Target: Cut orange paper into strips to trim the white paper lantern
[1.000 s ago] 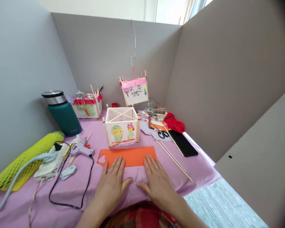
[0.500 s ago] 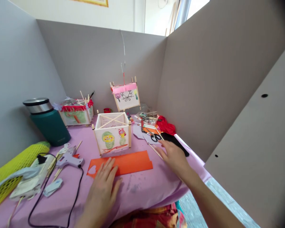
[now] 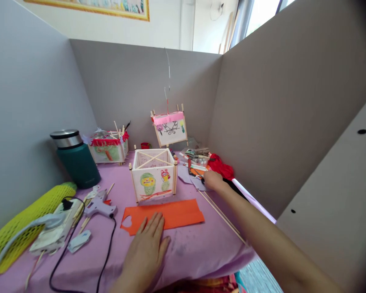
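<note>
My left hand (image 3: 148, 246) lies flat on an orange strip of paper (image 3: 179, 213), its fingers stretched out over the lower edge. A heart-shaped hole shows near the strip's left end. Farther off, my right hand (image 3: 213, 180) is curled around the dark handles of the scissors (image 3: 203, 180); the hand hides most of them. Two thin wooden sticks (image 3: 221, 215) lie below that wrist. Just behind the orange strip stands a white paper lantern box (image 3: 152, 181) with wooden corner posts, crossed sticks on top and coloured drawings.
A glue gun (image 3: 99, 206), its black cord, a power strip (image 3: 53, 228) and a teal bottle (image 3: 76, 162) stand or lie at left. Another decorated box (image 3: 108, 152) is behind. A picture lantern (image 3: 171, 128) hangs from wire. Red cloth (image 3: 221, 166) lies by the right panel.
My right hand has moved forward from beside the sticks onto the scissors and closed. My left hand stays on the orange paper. The camera view has shifted slightly.
</note>
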`<action>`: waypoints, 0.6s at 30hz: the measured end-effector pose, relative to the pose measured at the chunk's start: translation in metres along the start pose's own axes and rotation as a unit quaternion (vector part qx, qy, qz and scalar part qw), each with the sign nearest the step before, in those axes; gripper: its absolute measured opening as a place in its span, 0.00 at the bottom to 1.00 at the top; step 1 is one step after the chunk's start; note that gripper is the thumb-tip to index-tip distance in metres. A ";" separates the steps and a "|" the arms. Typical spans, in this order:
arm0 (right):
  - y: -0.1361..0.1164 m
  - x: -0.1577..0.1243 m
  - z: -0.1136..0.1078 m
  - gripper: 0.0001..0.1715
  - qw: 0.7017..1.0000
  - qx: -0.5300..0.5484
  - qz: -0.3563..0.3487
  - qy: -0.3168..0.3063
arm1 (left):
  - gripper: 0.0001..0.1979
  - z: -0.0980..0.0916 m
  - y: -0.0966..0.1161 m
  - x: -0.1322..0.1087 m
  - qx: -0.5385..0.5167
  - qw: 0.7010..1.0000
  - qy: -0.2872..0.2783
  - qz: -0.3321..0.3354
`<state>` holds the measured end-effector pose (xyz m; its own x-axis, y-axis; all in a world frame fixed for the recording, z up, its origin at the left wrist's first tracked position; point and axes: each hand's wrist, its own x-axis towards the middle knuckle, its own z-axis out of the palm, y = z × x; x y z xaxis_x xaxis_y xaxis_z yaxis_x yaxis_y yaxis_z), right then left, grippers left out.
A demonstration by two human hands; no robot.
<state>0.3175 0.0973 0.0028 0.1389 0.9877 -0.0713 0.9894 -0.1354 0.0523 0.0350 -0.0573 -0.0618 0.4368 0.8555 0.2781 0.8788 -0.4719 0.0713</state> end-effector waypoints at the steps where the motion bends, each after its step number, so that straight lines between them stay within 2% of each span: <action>1: 0.004 0.001 -0.003 0.16 1.000 0.001 -0.001 -0.002 | 0.27 0.000 0.000 -0.001 -0.005 1.000 0.001 -0.002; 4: 0.012 0.002 -0.009 0.17 1.000 0.002 0.008 0.002 | 0.26 0.003 0.000 -0.004 -0.042 0.999 0.007 -0.009; 6: 0.012 -0.001 -0.006 0.17 1.000 0.005 0.013 0.010 | 0.26 0.001 -0.001 -0.003 -0.093 0.994 0.040 -0.026; 8: 0.009 -0.006 -0.001 0.16 1.000 0.012 0.010 0.016 | 0.25 -0.010 -0.006 0.004 -0.157 0.977 0.124 -0.069; 11: 0.003 -0.015 -0.001 0.13 0.999 0.031 -0.003 0.038 | 0.26 -0.042 -0.023 0.028 -0.212 0.923 0.276 -0.161; 13: -0.004 -0.022 -0.008 0.15 0.996 0.048 -0.022 0.066 | 0.29 -0.067 -0.039 0.049 -0.191 0.902 0.321 -0.217; 14: -0.009 -0.026 -0.013 0.16 0.994 0.059 -0.042 0.080 | 0.29 -0.078 -0.048 0.060 -0.171 0.900 0.326 -0.234; 16: -0.022 -0.036 -0.024 0.17 0.986 0.090 -0.107 0.093 | 0.25 -0.092 -0.064 0.077 -0.172 0.908 0.301 -0.236; 18: -0.039 -0.045 -0.031 0.18 0.972 0.123 -0.181 0.085 | 0.21 -0.096 -0.076 0.088 -0.211 0.911 0.273 -0.227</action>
<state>0.2715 0.0608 0.0350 -0.2093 0.9697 0.1256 0.9548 0.2304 -0.1878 -0.0120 0.0330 0.0496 -0.2146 0.8029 0.5561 0.7430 -0.2353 0.6266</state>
